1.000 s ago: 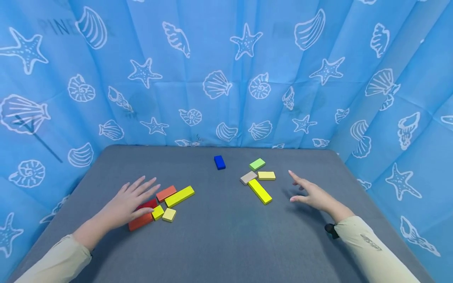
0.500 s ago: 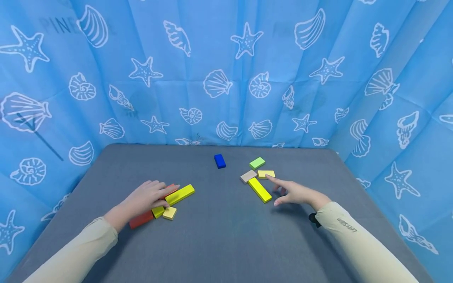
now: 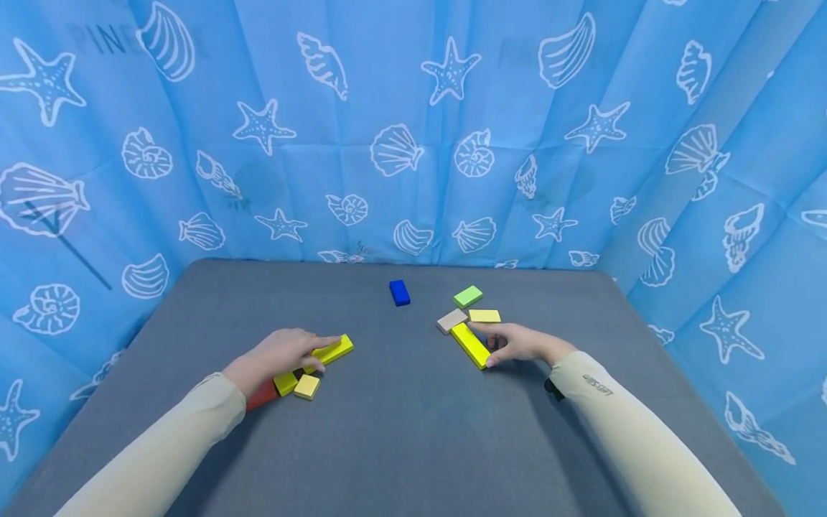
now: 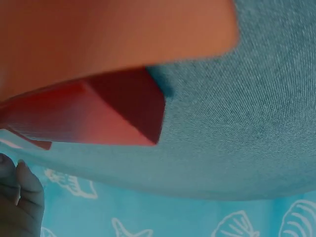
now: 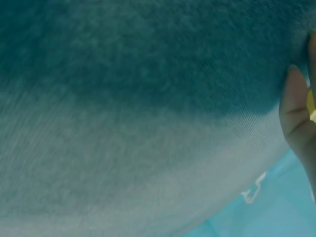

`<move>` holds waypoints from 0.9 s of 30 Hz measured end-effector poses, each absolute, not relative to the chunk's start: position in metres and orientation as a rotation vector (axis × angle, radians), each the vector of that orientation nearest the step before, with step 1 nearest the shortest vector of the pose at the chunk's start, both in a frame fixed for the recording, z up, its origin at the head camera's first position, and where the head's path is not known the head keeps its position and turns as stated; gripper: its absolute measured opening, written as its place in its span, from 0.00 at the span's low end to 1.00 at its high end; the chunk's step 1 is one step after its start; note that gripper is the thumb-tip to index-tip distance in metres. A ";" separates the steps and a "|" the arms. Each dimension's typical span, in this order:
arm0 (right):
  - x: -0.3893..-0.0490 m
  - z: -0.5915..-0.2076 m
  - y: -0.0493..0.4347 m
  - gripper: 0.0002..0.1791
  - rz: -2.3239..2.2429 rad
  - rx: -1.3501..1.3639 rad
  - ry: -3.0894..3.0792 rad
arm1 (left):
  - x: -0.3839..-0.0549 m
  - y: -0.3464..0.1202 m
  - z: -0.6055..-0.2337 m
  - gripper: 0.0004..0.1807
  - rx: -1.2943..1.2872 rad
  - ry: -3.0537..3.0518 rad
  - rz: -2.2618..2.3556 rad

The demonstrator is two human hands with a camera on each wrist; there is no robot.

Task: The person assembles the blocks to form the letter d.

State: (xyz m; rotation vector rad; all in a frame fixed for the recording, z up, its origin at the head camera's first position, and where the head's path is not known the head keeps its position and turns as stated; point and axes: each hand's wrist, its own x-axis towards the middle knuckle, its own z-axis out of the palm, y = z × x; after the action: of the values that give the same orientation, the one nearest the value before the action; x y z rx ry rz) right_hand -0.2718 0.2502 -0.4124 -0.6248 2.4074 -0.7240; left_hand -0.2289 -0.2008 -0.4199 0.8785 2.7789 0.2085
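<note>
In the head view my left hand (image 3: 278,355) pinches a long yellow block (image 3: 337,350), index finger along its far side and thumb at its near side. The hand hides part of that block. On the right, my right hand (image 3: 523,342) holds another long yellow block (image 3: 469,346), its index finger near the far end and its thumb at the near end. By the left wrist lies an orange-red block (image 3: 261,395), partly covered. A short yellow block (image 3: 285,383) and a pale yellow block (image 3: 306,387) sit beside it. A red block (image 4: 94,113) shows below the left hand in the left wrist view.
A beige block (image 3: 451,321) touches or nearly touches the right long block. Behind lie a pale yellow block (image 3: 484,316), a light green block (image 3: 468,296) and a blue block (image 3: 400,293). A blue shell-print curtain (image 3: 413,179) borders the grey table (image 3: 413,445).
My left hand has moved right and forward from above the red blocks to the long yellow block. My right hand has moved left onto the other long yellow block, its fingers closing in.
</note>
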 end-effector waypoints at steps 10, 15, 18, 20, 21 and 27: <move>-0.270 -0.419 0.238 0.43 -0.639 -0.683 2.475 | -0.234 -0.200 -0.425 0.31 0.885 2.787 0.197; -0.270 -0.413 0.234 0.45 -0.747 -0.634 2.405 | -0.233 -0.200 -0.424 0.33 0.846 2.803 0.183; -0.275 -0.408 0.231 0.49 -0.746 -0.611 2.366 | -0.232 -0.199 -0.424 0.34 0.831 2.807 0.169; -0.277 -0.407 0.228 0.51 -0.706 -0.592 2.358 | -0.232 -0.199 -0.425 0.34 0.817 2.805 0.165; -0.278 -0.407 0.227 0.51 -0.680 -0.588 2.356 | -0.232 -0.198 -0.425 0.34 0.816 2.803 0.162; -0.278 -0.408 0.223 0.54 -0.586 -0.533 2.357 | -0.230 -0.194 -0.423 0.34 0.801 2.795 0.170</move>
State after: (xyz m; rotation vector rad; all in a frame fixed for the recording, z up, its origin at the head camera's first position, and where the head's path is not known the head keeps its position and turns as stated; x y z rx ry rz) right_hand -0.2783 0.2228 -0.4075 -0.5330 2.3575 -0.5863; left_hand -0.2302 -0.1941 -0.4226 0.8006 2.7954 0.1698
